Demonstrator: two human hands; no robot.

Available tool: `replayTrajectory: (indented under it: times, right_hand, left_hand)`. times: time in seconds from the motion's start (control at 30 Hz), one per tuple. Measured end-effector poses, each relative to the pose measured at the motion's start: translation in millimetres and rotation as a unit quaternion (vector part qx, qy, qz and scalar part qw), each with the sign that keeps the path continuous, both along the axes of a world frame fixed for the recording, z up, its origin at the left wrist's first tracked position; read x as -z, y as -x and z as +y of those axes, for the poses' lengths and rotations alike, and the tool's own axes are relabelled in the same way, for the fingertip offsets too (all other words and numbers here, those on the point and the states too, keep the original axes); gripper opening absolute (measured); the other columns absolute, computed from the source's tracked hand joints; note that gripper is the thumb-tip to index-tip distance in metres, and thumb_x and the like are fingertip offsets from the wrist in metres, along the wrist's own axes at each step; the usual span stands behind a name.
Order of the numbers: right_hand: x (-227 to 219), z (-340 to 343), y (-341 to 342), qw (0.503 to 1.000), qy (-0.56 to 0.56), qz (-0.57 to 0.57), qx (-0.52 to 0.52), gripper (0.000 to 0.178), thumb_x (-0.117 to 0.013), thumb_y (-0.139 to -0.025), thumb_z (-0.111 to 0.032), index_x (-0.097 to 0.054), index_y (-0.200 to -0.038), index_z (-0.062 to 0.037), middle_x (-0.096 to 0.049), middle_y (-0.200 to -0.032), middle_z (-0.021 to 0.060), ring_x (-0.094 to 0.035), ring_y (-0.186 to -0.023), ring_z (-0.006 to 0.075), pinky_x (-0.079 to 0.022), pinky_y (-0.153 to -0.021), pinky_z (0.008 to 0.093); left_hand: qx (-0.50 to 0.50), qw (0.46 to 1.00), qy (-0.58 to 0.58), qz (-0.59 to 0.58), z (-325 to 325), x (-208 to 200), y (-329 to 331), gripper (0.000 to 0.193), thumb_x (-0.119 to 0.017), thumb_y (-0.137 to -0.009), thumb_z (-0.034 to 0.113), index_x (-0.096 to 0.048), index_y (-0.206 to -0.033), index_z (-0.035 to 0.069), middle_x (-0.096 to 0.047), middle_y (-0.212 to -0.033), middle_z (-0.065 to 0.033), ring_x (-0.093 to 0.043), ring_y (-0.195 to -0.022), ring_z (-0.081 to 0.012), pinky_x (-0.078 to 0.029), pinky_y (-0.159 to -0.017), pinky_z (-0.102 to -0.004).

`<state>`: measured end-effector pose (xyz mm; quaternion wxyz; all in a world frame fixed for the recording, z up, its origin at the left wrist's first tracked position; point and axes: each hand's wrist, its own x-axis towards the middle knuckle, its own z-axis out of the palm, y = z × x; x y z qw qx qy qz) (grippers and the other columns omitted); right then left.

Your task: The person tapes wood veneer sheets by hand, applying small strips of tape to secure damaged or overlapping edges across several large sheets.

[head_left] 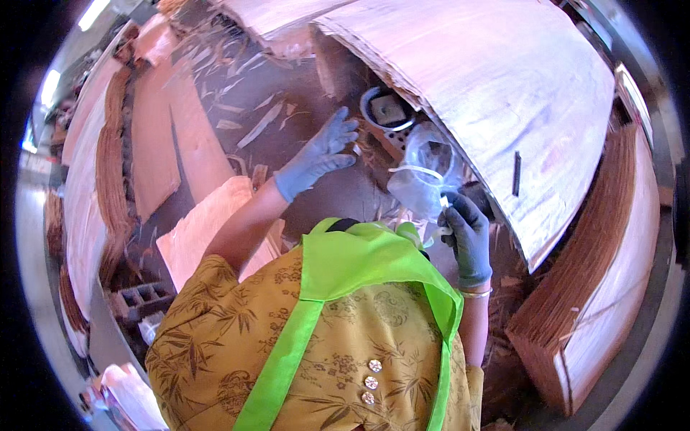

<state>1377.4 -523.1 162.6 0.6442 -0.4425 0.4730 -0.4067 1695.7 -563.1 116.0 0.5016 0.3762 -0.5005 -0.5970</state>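
Note:
My left hand (323,154), in a grey glove, reaches forward with its fingers spread and holds nothing. A small pale scrap shows by its fingertips. My right hand (466,241), in a darker grey glove, is closed with fingertips pinched on a small white strip (444,204). Just beyond it sits a crumpled clear plastic bag (422,192) with a white band across it; whether the strip belongs to the bag I cannot tell. Behind the bag stands a round dark container (368,109) with a light rim and a brownish block inside, next to a perforated brick (397,141).
A large stack of pale wood veneer sheets (496,79) overhangs from the far right, with a black bar (517,174) on top. Another veneer stack (582,287) stands at right, more (111,165) at left. Veneer scraps (260,124) litter the floor. Hollow blocks (144,298) lie lower left.

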Motion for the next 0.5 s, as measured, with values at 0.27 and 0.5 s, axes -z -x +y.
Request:
replayTrajectory:
  times: [0.27, 0.5]
  right_hand:
    - [20.2, -22.2, -24.6, 0.998, -0.019, -0.046, -0.031, 0.008, -0.061, -0.085, -0.009, -0.062, -0.091, -0.004, -0.059, -0.074, -0.0013, -0.052, -0.059, 0.0043, -0.039, -0.052, 0.0162]
    - [19.7, -39.7, -22.8, 0.993, -0.036, -0.08, -0.081, 0.011, -0.063, -0.085, -0.014, -0.055, -0.082, -0.0076, -0.057, -0.068, -0.001, -0.05, -0.054, 0.0043, -0.037, -0.047, 0.0169]
  left_hand:
    - [-0.027, 0.908, 0.242, -0.342, 20.8, -38.3, 38.6, 0.063, -0.061, -0.077, 0.002, -0.04, -0.135, 0.012, -0.044, -0.133, -0.012, -0.042, -0.122, -0.0279, -0.034, -0.103, -0.0404]
    - [0.066, 0.776, 0.404, -0.48, 0.3, -62.2, 86.3, 0.049, -0.062, -0.074, 0.023, -0.054, -0.121, 0.015, -0.053, -0.121, -0.0055, -0.046, -0.117, -0.0217, -0.025, -0.106, -0.0453]
